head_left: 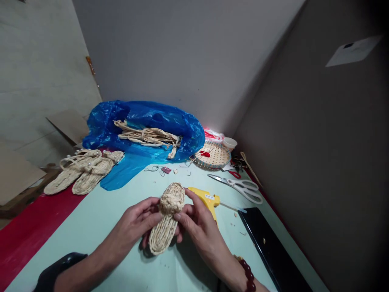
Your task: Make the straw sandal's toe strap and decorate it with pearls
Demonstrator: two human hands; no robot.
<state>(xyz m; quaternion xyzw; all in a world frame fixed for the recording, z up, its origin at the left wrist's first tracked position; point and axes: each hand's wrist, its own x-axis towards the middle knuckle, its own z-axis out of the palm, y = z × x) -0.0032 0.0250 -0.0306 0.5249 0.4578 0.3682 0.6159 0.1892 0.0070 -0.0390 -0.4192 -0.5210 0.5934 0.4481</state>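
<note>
A small woven straw slipper [164,233] with a plaited band across its upper part is held between my two hands, above the pale green table covering. My left hand [142,219] grips its left edge, thumb on top near the band. On the right edge, my right hand [197,219] holds it with the thumb on top and the index finger stretched along the toe end. The fingers underneath are partly hidden. Just behind my right hand lies a yellow hot glue gun [206,198] with a clear glue stick in its back, its handle partly covered.
A blue plastic bag [146,109] with bundled straw [148,136] lies at the back. Straw sandals [94,174] rest at left. White-handled scissors [243,188], a woven tray [217,156], a white cup [229,143] and a black flat object [270,251] are on the right, near the wall.
</note>
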